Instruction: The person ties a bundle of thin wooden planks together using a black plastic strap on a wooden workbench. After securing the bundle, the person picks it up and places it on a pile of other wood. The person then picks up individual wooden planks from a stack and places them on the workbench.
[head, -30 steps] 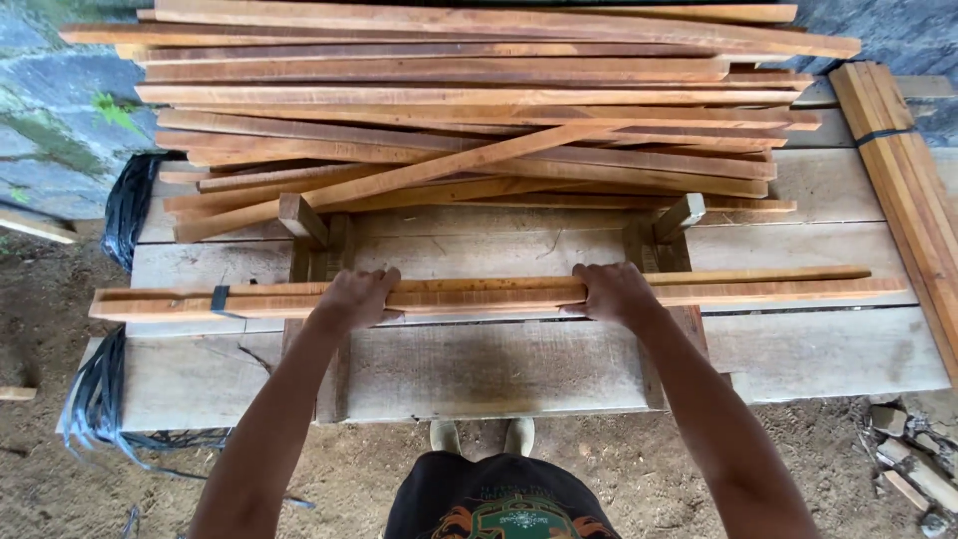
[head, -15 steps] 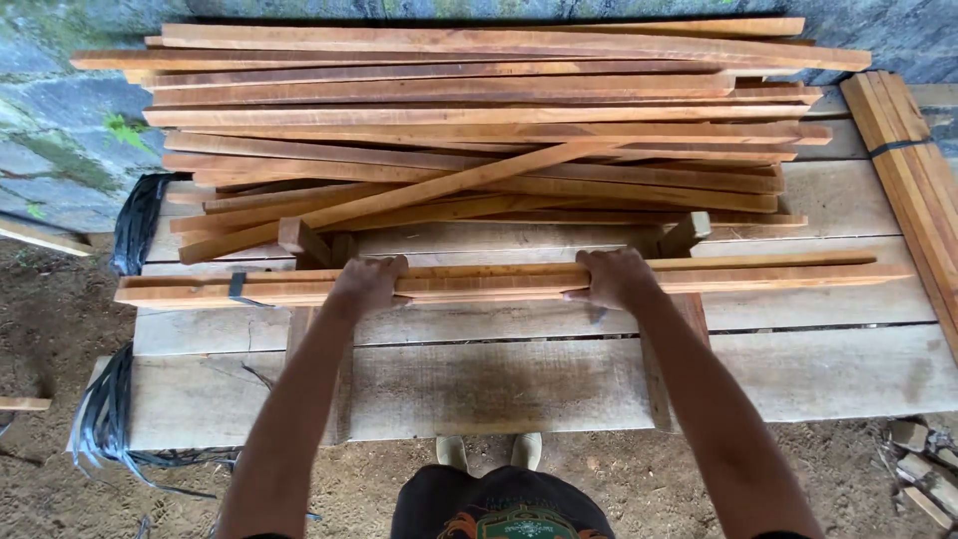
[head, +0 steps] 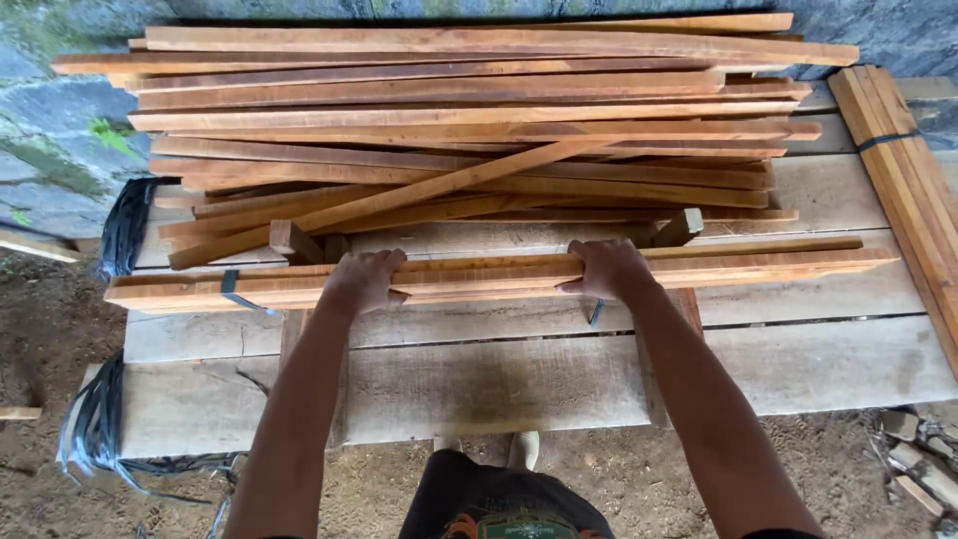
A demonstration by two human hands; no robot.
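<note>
Both hands grip one bundle of wooden slats [head: 479, 274], long and reddish-brown, lying crosswise on the bench [head: 559, 369] of pale rough planks. Left hand [head: 364, 281] curls over the bundle's top, fingers closed round its far edge, left of the bundle's middle. Right hand [head: 609, 269] does likewise right of the middle, fingers wrapped over the top, thumb on the near side. Arms run nearly straight out from the body.

A dark strap [head: 235, 291] bands the bundle near its left end. Beyond the bundle, farther from the person, sits a loose pile of slats [head: 469, 120], stacked roughly parallel to it, with one slat [head: 399, 200] lying diagonally across the pile's near side. Two short wooden blocks [head: 294, 240] stand just behind the bundle, one near each hand.

Right of the bundle's far end lies a second strapped bundle [head: 898, 170], set at an angle along the bench edge. Left of the bundle, black strapping [head: 125, 230] hangs off the bench. Dirt ground [head: 60, 329] lies below, a stone wall [head: 50, 130] behind the pile.
</note>
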